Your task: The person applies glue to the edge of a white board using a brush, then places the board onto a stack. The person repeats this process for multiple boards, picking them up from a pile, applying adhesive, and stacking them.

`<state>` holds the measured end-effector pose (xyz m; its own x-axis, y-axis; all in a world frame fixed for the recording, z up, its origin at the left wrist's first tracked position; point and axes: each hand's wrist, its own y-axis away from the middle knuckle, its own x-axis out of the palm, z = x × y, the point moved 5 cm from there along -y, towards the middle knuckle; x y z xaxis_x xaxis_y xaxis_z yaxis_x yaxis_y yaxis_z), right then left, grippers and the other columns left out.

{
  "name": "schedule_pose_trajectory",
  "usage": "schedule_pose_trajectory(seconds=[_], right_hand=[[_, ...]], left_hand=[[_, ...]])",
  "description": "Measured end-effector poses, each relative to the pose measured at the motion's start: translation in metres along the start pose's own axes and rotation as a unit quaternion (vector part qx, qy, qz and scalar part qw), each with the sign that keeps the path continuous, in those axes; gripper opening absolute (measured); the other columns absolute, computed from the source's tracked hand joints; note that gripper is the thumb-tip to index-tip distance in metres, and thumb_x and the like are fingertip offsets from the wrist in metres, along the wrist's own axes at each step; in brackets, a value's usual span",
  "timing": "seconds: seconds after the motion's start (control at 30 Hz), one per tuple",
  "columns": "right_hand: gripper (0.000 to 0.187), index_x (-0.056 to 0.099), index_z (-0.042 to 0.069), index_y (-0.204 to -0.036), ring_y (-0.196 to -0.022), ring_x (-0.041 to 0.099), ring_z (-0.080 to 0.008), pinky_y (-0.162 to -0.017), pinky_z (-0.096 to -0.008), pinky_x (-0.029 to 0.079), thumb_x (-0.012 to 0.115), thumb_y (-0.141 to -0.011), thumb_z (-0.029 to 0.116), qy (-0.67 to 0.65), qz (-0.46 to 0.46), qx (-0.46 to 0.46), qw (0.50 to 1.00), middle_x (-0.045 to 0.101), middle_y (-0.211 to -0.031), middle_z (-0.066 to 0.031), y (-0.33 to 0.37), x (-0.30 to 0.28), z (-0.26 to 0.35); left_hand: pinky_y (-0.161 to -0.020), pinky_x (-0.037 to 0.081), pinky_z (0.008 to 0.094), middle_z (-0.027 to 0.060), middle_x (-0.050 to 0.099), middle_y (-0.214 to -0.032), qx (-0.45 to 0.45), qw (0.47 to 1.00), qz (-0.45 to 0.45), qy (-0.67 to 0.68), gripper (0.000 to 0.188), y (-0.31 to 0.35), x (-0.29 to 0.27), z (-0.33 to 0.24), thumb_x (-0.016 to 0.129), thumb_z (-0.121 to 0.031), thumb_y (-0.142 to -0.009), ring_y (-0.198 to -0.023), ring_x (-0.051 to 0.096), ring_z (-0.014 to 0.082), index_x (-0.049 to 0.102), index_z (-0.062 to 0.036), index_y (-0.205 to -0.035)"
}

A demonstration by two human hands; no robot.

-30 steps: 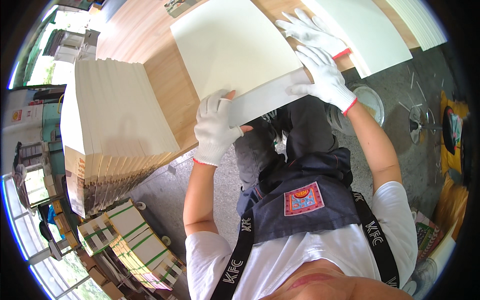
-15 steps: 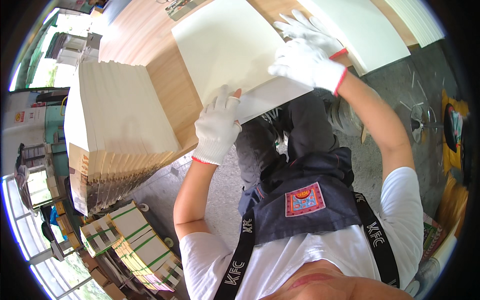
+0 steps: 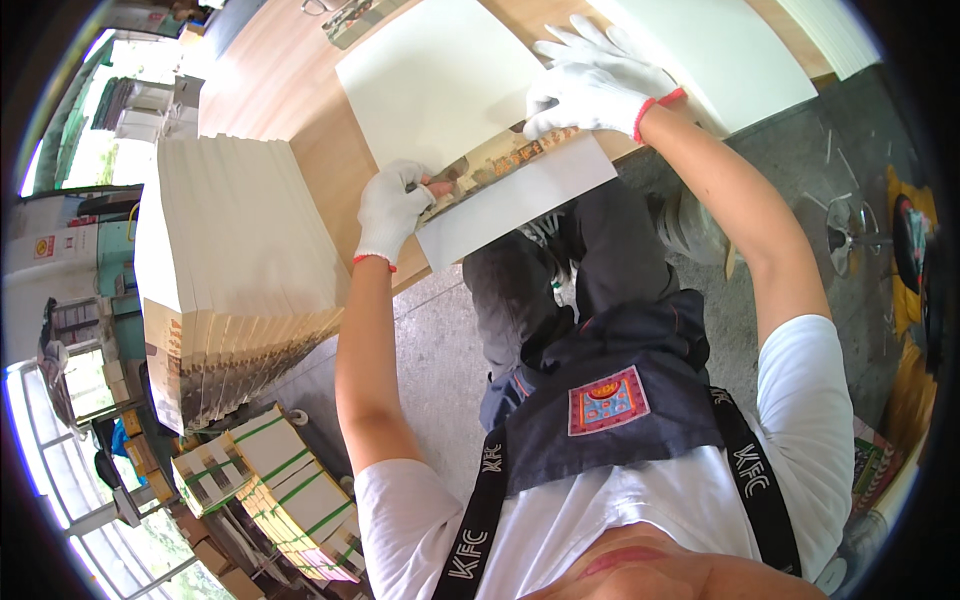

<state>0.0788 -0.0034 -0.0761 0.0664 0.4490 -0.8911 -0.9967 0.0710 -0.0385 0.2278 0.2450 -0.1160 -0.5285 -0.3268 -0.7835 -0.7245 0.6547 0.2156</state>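
When Both Ends Need Support: Turning the Near Edge

While the left hand (image 3: 393, 205) pinches one end of a printed strip (image 3: 495, 165) between thumb and finger, the right hand (image 3: 588, 98) is curled at the opposite end; whether its fingertips grip or merely press cannot be told. Judged from this pose, the step in hand is turning up the near edge of the white sheet (image 3: 430, 80), and the next move calls for keeping both ends level and pressing the fold flat.

The left forearm runs nearly straight up from the body. The right elbow is bent outward, with the forearm slanting inward to the strip.

The white sheet lies on the counter (image 3: 260, 85), directly beyond the hands. Along its near side, a flat white panel (image 3: 520, 205) projects over the lap.

A loose glove (image 3: 612, 48) lies just beyond the right hand. Farther out, a thick stack (image 3: 245, 230) stands at left, other white sheets (image 3: 710, 60) lie at right, and strapped bundles (image 3: 300, 490) sit at lower left.
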Motion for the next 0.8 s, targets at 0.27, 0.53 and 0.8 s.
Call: schedule_pose_trajectory(seconds=[0.27,0.53,0.8], right_hand=[[0.035,0.070,0.012,-0.083,-0.069,0.063,-0.0194,-0.068,-0.0351,0.048,0.072,-0.081,0.046,-0.131,-0.063,0.002,0.989,0.066,-0.066,-0.0063,-0.005,0.034,-0.022],[0.048,0.067,0.011,-0.092,-0.099,0.061,-0.0287,-0.081,-0.0402,0.048,0.064,-0.082,0.058,-0.042,-0.091,-0.008,0.995,0.067,-0.093,-0.0139,-0.007,0.044,-0.039],[0.036,0.060,0.031,-0.130,-0.112,0.058,-0.0295,-0.096,-0.0426,0.047,0.052,-0.095,0.035,0.203,-0.292,0.120,0.927,0.060,-0.123,-0.0058,0.022,-0.008,-0.055]], left_hand=[[-0.085,0.050,0.0388,0.0087,0.058,-0.123,0.098,0.971,0.050,-0.213,0.068,-0.004,-0.012,-0.037,0.084,-0.035,-0.072,-0.103,0.062,0.0269,0.054,-0.0139,-0.129],[-0.085,0.052,0.0421,0.0088,0.054,-0.131,0.294,0.753,0.351,-0.473,0.103,-0.034,0.022,-0.131,0.085,-0.025,-0.064,-0.110,0.061,0.0312,0.032,-0.0447,-0.150],[-0.084,0.051,0.0460,0.0118,0.056,-0.119,0.334,0.722,0.365,-0.484,0.109,-0.040,0.029,-0.149,0.088,-0.021,-0.060,-0.104,0.062,0.0351,0.030,-0.0479,-0.150]])
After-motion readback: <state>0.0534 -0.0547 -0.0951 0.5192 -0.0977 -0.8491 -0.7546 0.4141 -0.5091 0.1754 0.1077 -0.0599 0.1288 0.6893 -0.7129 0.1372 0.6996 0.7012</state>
